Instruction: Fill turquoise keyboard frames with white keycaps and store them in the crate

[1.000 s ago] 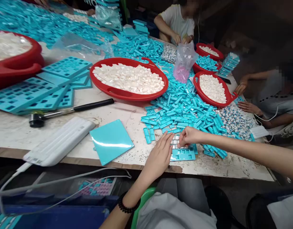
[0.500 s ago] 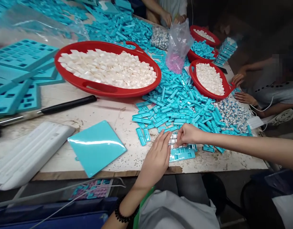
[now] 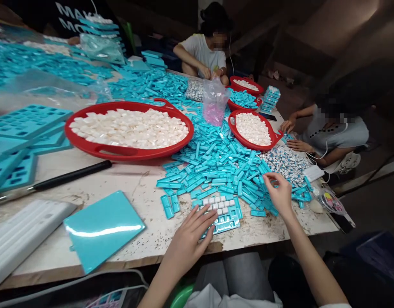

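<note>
On the table before me lies a teal plastic plate (image 3: pixel 230 223) with square pockets, several of them filled by small white square caps (image 3: pixel 219 204). My left hand (image 3: pixel 192 235) lies flat across its left side, fingers stretched out and covering part of it. To the right of the plate, my right hand (image 3: pixel 278 192) is raised over the edge of the teal part pile (image 3: pixel 216 158). Its thumb and index finger come together in a pinch; anything between them is too small to make out.
A large red basket (image 3: pixel 133 155) of white caps stands behind, with a smaller red basket (image 3: pixel 248 145) farther right. Small blue-and-white pieces (image 3: pixel 285 164) lie at right. A teal sheet (image 3: pixel 104 231) and a black-handled tool (image 3: pixel 72 176) are at left. Two co-workers sit across the table.
My right hand has left the white caps on the plate and moved right, up over the pile. My left hand stays on the plate. The view has tilted up.
</note>
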A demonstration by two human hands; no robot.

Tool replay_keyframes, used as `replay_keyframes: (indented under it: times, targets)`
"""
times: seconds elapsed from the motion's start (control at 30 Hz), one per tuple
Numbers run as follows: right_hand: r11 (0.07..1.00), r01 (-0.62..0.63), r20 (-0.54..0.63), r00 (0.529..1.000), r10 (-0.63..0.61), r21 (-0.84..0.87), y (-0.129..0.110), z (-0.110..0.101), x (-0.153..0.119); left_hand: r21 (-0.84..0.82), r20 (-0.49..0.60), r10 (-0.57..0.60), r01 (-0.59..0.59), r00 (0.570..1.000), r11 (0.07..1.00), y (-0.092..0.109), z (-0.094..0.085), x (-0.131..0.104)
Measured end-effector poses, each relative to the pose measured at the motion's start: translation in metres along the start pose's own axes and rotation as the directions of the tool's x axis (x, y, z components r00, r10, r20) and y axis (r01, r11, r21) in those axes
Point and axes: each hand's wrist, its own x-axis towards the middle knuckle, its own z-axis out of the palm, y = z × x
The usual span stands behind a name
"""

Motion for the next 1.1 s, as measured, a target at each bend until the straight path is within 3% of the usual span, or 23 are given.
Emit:
replay_keyframes:
  times: [0.07, 0.13, 0.23, 0.4, 0.53, 0.67, 0.73, 0.9, 1.0, 1.1]
  targets:
    - [0.986, -0.015, -0.045, 0.999, 0.008, -0.164, 0.033, -0.019, 0.022, 0.023, -0.03, 0.029, -0.029, 0.999, 0.999, -0.002, 0.002, 0.0]
    - [0.958, -0.067, 0.036, 0.996, 0.081, -0.28, 0.059, -0.03, 0.041, 0.025, -0.049, 0.048, -0.047, 0.998, 0.999, -0.004, 0.003, 0.001]
    - [0.942, -0.1, 0.14, 0.979, 0.151, -0.32, 0.079, -0.034, 0.058, -0.021, -0.047, 0.037, -0.038, 0.998, 0.999, -0.008, 0.003, 0.002]
    - [0.936, -0.096, 0.174, 0.971, 0.163, -0.339, 0.083, -0.031, 0.063, -0.095, 0.006, -0.108, 0.108, 0.994, 0.99, -0.005, -0.002, 0.002]
    - [0.946, -0.071, 0.15, 0.981, 0.124, -0.316, 0.071, -0.039, 0.059, -0.083, 0.044, -0.117, 0.12, 0.992, 0.989, 0.003, -0.005, 0.006]
    - [0.977, 0.014, 0.092, 0.996, 0.006, -0.212, 0.039, -0.037, 0.026, -0.013, 0.099, -0.106, 0.108, 0.989, 0.994, 0.007, -0.005, 0.009]
    - [0.995, 0.094, 0.084, 0.992, -0.093, -0.015, 0.017, -0.024, -0.006, 0.029, 0.13, -0.082, 0.079, 0.988, 0.996, 0.007, -0.004, 0.01]
    - [0.966, 0.074, 0.296, 0.944, -0.147, 0.246, -0.022, 0.025, -0.081, 0.045, 0.145, -0.076, 0.07, 0.986, 0.996, 0.006, -0.003, 0.01]
    - [0.966, 0.063, 0.316, 0.938, -0.144, 0.252, -0.026, 0.04, -0.095, 0.033, 0.153, -0.088, 0.084, 0.984, 0.996, 0.007, -0.003, 0.01]
    - [0.976, 0.101, 0.306, 0.939, -0.158, 0.194, -0.023, 0.042, -0.094, 0.039, 0.15, -0.094, 0.089, 0.984, 0.995, 0.007, -0.001, 0.01]
